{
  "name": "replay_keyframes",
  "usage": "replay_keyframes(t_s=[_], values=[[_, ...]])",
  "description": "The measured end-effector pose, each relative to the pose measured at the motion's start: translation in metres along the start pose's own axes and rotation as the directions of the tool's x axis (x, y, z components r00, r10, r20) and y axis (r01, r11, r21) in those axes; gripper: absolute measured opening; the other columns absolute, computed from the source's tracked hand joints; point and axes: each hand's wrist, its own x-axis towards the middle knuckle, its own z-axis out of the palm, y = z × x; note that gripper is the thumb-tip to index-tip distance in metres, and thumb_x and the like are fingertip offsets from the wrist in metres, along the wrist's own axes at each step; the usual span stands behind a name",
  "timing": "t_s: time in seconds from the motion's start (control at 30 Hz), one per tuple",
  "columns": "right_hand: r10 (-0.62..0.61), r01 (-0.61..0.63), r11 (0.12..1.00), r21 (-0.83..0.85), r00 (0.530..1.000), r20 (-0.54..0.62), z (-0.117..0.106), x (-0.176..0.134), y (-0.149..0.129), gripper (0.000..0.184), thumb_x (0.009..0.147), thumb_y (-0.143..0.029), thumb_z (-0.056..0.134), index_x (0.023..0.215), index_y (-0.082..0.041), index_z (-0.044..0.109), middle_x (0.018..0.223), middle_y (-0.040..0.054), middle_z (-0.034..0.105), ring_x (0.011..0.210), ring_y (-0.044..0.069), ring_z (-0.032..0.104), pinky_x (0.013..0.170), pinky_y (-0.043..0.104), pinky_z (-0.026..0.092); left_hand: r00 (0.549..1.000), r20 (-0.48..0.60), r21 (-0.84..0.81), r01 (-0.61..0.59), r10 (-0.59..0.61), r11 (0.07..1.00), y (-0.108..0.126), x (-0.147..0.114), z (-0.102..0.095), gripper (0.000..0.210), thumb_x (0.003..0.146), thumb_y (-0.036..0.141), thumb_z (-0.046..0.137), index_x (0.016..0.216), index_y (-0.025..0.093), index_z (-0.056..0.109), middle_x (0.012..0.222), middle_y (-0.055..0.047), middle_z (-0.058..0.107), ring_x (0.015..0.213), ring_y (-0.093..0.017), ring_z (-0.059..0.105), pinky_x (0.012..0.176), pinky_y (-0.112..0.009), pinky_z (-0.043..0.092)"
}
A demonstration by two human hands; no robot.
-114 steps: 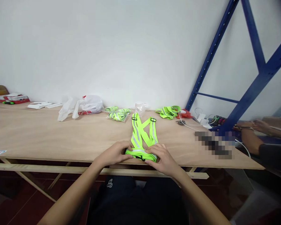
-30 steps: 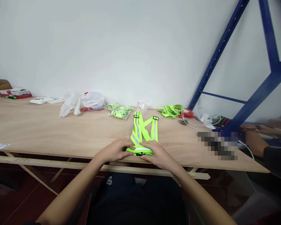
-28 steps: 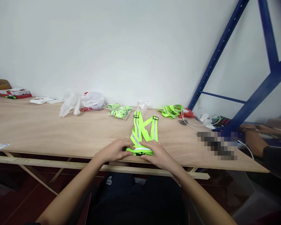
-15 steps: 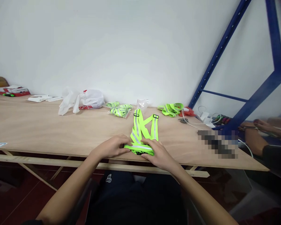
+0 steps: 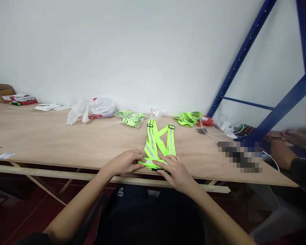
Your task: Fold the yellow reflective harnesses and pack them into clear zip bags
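A fluorescent yellow-green reflective vest made of straps lies at the front edge of the table. Its two shoulder straps with black buckles point toward the wall and cross in the middle. The waist band is gathered in a folded bundle at the near end. My left hand pinches the left end of that band between thumb and fingers. On the right end, my right hand grips the band, fingers on top and thumb below. A black piece shows under the band between the hands.
Bagged reflective straps, a clear plastic bag and a white plastic bag lie along the wall. Loose reflective straps are at right, near cables and a blue metal frame. Another person's arm is at far right.
My right fingers have moved further over the waist band, covering more of its right end. My left hand keeps its pinch. The whole view has shifted slightly.
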Motion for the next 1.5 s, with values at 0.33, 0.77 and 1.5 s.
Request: replay_keyframes(t_s=[0.33,0.77,1.5], values=[[-0.105,0.096,0.992,-0.083,0.987,-0.118,0.008,-0.022,0.006,0.042,0.093,-0.025,0.063,0.134,-0.026,0.061,0.124,0.0104,0.069,0.108,0.027,0.06,0.087,0.041,0.045,0.999,-0.044,-0.032,-0.031,0.03,0.999,0.017,-0.006,0.01,0.019,0.097,0.027,0.058,0.107,0.022,0.074,0.116,-0.006,0.068,0.104,-0.019,0.065,0.092,-0.029,0.05],[0.078,-0.041,0.991,0.13,0.951,-0.3,0.013,-0.008,0.006,0.032,0.096,-0.027,0.058,0.126,-0.023,0.067,0.107,0.0082,0.077,0.091,0.023,0.069,0.077,0.036,0.05,0.993,-0.076,0.063,-0.091,0.095,0.994,0.015,-0.003,0.021,0.033,0.095,0.03,0.063,0.127,0.022,0.066,0.128,-0.009,0.067,0.115,-0.023,0.063,0.101,-0.033,0.048],[0.077,-0.037,0.991,0.131,0.947,-0.313,0.016,-0.011,0.005,0.031,0.096,-0.026,0.056,0.126,-0.022,0.063,0.116,0.0089,0.074,0.1,0.024,0.069,0.084,0.037,0.049,0.944,-0.328,0.407,0.164,-0.024,0.899,0.013,0.014,0.059,0.011,0.094,0.027,0.052,0.098,0.022,0.06,0.089,-0.006,0.07,0.079,-0.022,0.067,0.066,-0.029,0.047]])
